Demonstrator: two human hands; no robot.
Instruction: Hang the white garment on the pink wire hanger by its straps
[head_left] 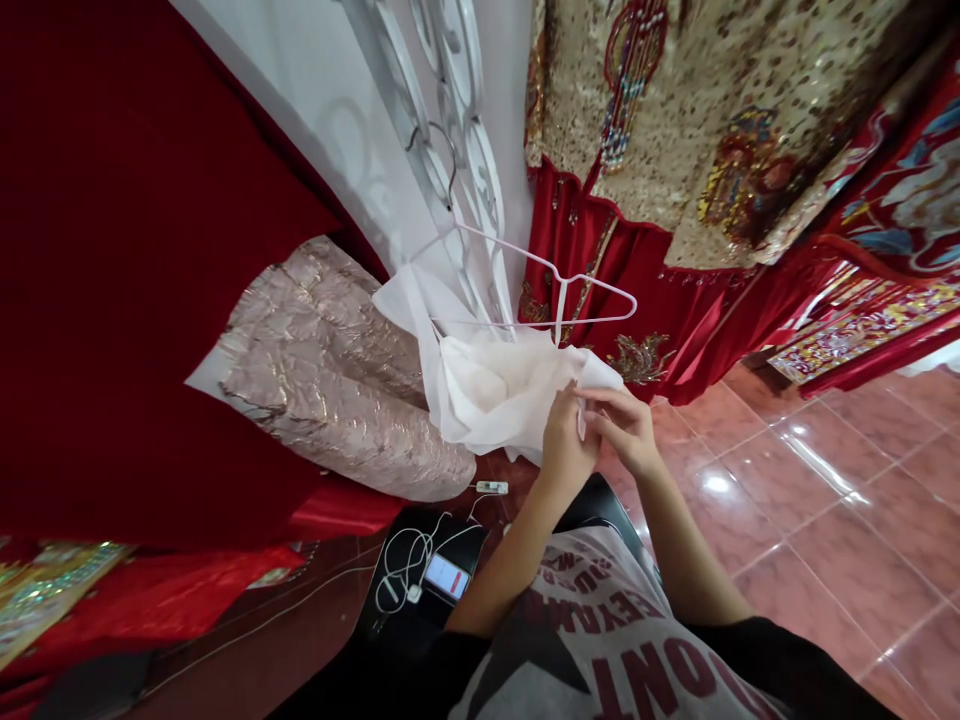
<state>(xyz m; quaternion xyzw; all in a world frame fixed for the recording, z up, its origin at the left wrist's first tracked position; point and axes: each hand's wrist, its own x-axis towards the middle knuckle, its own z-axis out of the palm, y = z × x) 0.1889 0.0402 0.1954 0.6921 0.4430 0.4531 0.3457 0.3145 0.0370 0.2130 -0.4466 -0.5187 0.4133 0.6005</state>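
A white garment (487, 390) of thin, sheer cloth hangs in front of me from a pale pink hanger (600, 283). One narrow strap (561, 305) loops over the hanger's right arm. My left hand (568, 440) is closed on the garment's right edge, its fingers partly hidden. Close beside it, my right hand (626, 425) pinches the same edge between bent fingers and thumb, the two hands almost touching. Left of the white cloth lies crinkled pinkish-gold fabric (337, 370); whether it belongs to the same garment I cannot tell.
The hanger's hook is by a white scrolled metal frame (480, 160). Red cloth (150, 250) fills the left side; beaded gold garments (697, 120) hang at right. A phone (447, 577) and white cable (409, 560) lie on a black seat (375, 610). Pink tiles (817, 500) cover the floor.
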